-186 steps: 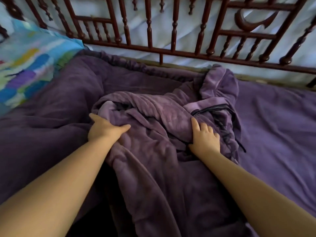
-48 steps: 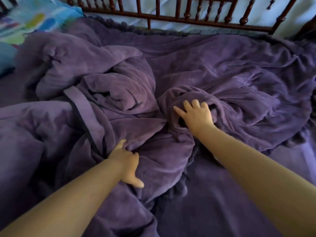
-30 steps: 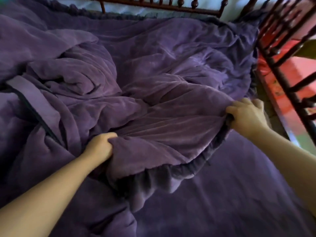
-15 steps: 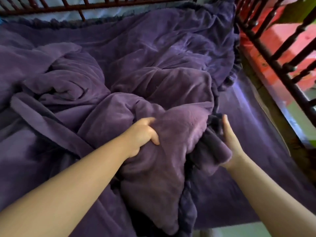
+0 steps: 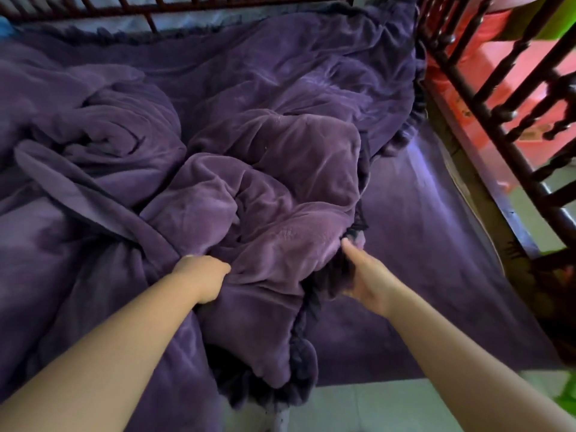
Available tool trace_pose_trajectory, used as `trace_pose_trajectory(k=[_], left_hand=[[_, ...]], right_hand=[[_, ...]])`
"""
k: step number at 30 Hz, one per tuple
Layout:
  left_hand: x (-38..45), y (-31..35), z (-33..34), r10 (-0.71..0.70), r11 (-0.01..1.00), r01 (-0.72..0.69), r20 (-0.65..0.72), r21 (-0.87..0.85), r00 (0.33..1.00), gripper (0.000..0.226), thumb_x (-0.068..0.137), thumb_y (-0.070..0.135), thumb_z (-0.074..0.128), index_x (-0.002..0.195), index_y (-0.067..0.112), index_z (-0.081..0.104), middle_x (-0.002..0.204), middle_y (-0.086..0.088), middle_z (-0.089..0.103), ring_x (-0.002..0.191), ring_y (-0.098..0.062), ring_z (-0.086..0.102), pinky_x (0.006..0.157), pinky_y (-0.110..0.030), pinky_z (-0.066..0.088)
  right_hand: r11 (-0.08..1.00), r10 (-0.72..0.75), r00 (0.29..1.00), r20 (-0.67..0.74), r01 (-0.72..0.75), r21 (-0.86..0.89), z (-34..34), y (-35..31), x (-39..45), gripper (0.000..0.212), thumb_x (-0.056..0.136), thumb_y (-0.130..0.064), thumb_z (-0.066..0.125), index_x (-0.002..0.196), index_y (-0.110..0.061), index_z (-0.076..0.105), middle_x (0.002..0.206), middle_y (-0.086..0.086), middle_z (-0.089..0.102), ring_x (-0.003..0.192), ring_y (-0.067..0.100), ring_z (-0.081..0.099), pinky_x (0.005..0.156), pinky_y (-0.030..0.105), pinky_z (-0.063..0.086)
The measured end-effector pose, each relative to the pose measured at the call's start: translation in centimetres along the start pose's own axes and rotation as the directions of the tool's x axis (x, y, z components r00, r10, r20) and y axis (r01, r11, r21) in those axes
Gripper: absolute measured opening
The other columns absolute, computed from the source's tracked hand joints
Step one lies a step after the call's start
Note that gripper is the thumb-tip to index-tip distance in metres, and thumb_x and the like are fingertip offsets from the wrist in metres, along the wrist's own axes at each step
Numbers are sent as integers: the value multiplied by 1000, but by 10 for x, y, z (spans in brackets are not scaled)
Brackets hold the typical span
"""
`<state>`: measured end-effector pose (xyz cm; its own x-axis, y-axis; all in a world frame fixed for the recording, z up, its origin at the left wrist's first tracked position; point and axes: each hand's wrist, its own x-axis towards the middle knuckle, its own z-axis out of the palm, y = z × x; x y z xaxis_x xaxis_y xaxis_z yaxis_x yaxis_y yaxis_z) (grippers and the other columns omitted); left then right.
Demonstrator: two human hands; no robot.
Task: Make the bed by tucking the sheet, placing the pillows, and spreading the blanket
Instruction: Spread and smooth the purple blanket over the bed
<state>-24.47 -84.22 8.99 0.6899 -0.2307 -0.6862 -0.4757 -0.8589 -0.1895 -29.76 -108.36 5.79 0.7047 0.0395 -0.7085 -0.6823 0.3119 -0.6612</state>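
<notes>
Blanket (image 5: pixel 280 188) bunched on purple sheet (image 5: pixel 420 244), gripped by left hand (image 5: pixel 202 277); right hand (image 5: pixel 366 275) clutches its edge.

A purple blanket (image 5: pixel 274 188) lies crumpled in thick folds across most of the bed, and one lobe of it hangs over the near edge. The left hand (image 5: pixel 202 277) has its grip closed in a fold of the blanket, fingers buried in the fabric. The right hand (image 5: pixel 367 275) is at the dark ruffled edge of the blanket, thumb pointing up; its fingers are hidden behind the fabric. To the right a flat purple sheet (image 5: pixel 420 244) is uncovered. Dark wooden railings (image 5: pixel 511 113) with turned spindles stand along the right side and the far side of the bed.
</notes>
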Motion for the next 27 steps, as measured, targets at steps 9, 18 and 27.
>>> trace_pose_trajectory(k=[9,18,27], left_hand=[[-13,-16,3,153,980,-139,93,-142,984,30,90,13,44,116,20,57,126,-6,60,114,-27,55,90,-31,43],[1,29,-12,162,977,-144,106,-158,981,116,67,44,77,151,18,1,155,-11,18,143,-30,22,116,-42,27],[-48,129,-53,514,854,-479,192,-203,836,52,93,46,46,132,11,53,136,-7,55,121,-24,52,92,-23,39]], right_hand=[[980,-75,945,-318,129,151,76,28,34,68,78,-17,70,134,-9,33,126,12,55,109,27,57,96,40,49],[894,-16,998,61,42,-447,-8,-14,-40,36,88,-2,55,119,-22,51,89,-6,63,79,7,59,64,11,52],[774,159,963,216,14,-633,-103,-53,-125,42,61,-3,73,99,-15,62,71,-10,76,67,-1,70,60,12,55]])
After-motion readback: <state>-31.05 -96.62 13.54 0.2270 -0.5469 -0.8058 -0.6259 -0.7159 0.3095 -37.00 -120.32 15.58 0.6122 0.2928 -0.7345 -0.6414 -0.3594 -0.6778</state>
